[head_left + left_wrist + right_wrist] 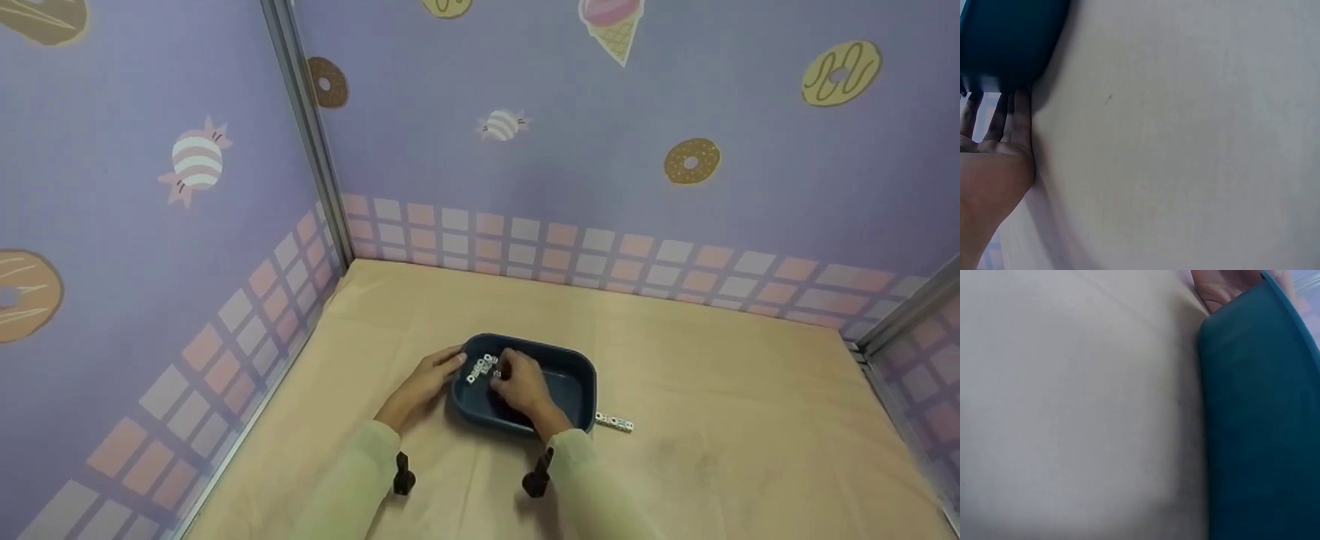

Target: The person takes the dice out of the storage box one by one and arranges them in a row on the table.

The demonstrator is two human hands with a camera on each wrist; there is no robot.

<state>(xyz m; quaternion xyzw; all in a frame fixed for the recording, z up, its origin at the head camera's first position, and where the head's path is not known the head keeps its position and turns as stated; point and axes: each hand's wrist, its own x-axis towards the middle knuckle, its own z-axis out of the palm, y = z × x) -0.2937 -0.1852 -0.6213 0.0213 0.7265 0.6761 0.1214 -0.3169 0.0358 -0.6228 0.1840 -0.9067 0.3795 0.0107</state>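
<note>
A dark blue rectangular bin (pixel 574 390) stands on the cloth. My left hand (pixel 427 381) rests at its left end, the thumb by the rim; the left wrist view shows that hand's fingers (pixel 1022 121) extended against the outer wall. Inside the bin lie several small white dice (pixel 478 369) with dark spots, lined up in short rows at the left end. My right hand (pixel 523 384) reaches over the near wall, its fingers curled beside these rows, pinching a small white die (pixel 496 373) partly covered by the fingertips. In the right wrist view the bin's wall hides my right hand's work.
A short row of white dice (pixel 615 422) lies on the cloth just outside the bin's right end. The beige cloth (pixel 720 420) covers the table. Patterned walls (pixel 570 172) enclose it at the back and sides, with metal posts (pixel 319 150) at the corners.
</note>
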